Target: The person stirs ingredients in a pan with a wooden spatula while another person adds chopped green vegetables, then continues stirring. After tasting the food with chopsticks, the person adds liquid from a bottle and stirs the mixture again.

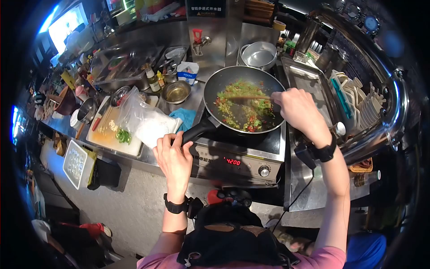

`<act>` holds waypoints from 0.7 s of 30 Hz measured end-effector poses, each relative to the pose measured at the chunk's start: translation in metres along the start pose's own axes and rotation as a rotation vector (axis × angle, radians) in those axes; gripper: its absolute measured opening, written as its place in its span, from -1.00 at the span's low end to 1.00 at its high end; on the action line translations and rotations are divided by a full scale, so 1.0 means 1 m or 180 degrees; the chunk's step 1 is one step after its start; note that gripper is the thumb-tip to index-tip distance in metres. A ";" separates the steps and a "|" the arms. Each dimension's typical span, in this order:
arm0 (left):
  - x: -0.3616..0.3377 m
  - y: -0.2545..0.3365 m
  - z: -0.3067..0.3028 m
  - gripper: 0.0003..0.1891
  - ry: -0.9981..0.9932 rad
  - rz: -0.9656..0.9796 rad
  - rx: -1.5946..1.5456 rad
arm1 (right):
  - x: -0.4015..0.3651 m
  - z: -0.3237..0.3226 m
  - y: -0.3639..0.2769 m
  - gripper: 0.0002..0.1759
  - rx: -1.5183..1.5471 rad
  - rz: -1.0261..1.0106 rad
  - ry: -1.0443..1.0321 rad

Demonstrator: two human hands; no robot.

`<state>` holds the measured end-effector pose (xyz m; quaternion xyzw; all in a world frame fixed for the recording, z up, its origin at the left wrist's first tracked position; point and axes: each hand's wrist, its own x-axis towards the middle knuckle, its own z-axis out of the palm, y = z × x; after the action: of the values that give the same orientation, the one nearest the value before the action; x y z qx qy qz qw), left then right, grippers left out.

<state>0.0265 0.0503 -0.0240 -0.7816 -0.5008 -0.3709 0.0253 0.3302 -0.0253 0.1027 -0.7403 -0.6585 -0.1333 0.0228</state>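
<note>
A black frying pan point(212, 89) sits on an induction cooker point(251, 167) whose display reads 4200. Chopped green and red pieces point(242, 107) are spread over the pan's bottom. My left hand point(174, 157) is closed on the end of the pan's black handle point(200, 129). Over the pan's right rim, my right hand point(296, 106) pinches a thin brown stick-like utensil point(253, 97), which reaches left across the food. Whether it is one stick or a pair, I cannot tell.
Left of the pan are a metal bowl of liquid point(176, 92), a plastic bag of white stuff point(154, 125) and a cutting board point(107, 136) with green slices. A metal pot point(258, 54) stands behind. At right are a tray point(309, 80) and stacked dishes point(365, 105).
</note>
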 end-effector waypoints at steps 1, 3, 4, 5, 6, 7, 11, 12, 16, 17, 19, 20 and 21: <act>-0.001 -0.001 0.000 -0.62 -0.0002 0.0004 -0.0007 | 0.004 0.005 0.000 -0.68 0.0003 0.0143 0.0007; 0.001 -0.002 0.001 -0.62 0.0012 0.0007 -0.0016 | 0.009 0.014 0.002 -0.66 0.0067 0.0207 0.0370; 0.001 -0.003 0.002 -0.62 0.0019 0.0008 -0.0017 | 0.010 0.020 0.003 -0.64 0.0104 0.0237 0.0536; 0.000 -0.003 0.002 -0.61 0.0015 0.0005 -0.0016 | 0.012 0.033 0.007 -0.63 -0.0049 0.0216 0.0512; -0.002 -0.003 0.002 -0.61 0.0010 0.0015 -0.0026 | 0.016 0.049 0.012 -0.61 -0.0199 0.0191 0.0483; -0.001 -0.004 0.003 -0.61 0.0014 0.0024 -0.0035 | 0.016 0.053 0.013 -0.60 -0.0349 0.0160 0.0462; 0.000 -0.003 0.002 -0.60 -0.0003 0.0006 -0.0004 | -0.004 0.009 0.028 -0.65 -0.0427 0.0162 -0.0306; 0.000 -0.003 0.002 -0.60 -0.0005 -0.0001 -0.0021 | -0.012 -0.018 0.030 -0.68 -0.0360 0.0129 -0.0303; 0.001 -0.003 0.002 -0.60 -0.0002 -0.0008 -0.0047 | -0.031 -0.094 0.032 -0.79 -0.0042 0.0149 -0.0458; 0.001 -0.003 0.002 -0.60 0.0005 0.0000 -0.0046 | -0.033 -0.104 0.027 -0.80 -0.0045 0.0179 -0.0559; 0.001 -0.004 0.003 -0.60 0.0042 0.0020 -0.0053 | -0.029 -0.100 0.018 -0.81 -0.0122 0.0143 -0.0592; 0.001 -0.004 0.003 -0.60 0.0061 0.0035 -0.0059 | -0.021 -0.083 0.012 -0.81 -0.0199 0.0078 -0.0520; 0.001 -0.004 0.003 -0.60 0.0042 0.0026 -0.0071 | -0.015 -0.064 0.010 -0.81 -0.0275 0.0015 -0.0448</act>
<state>0.0256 0.0543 -0.0272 -0.7815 -0.4932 -0.3815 0.0215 0.3279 -0.0544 0.1625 -0.7496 -0.6504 -0.1092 -0.0551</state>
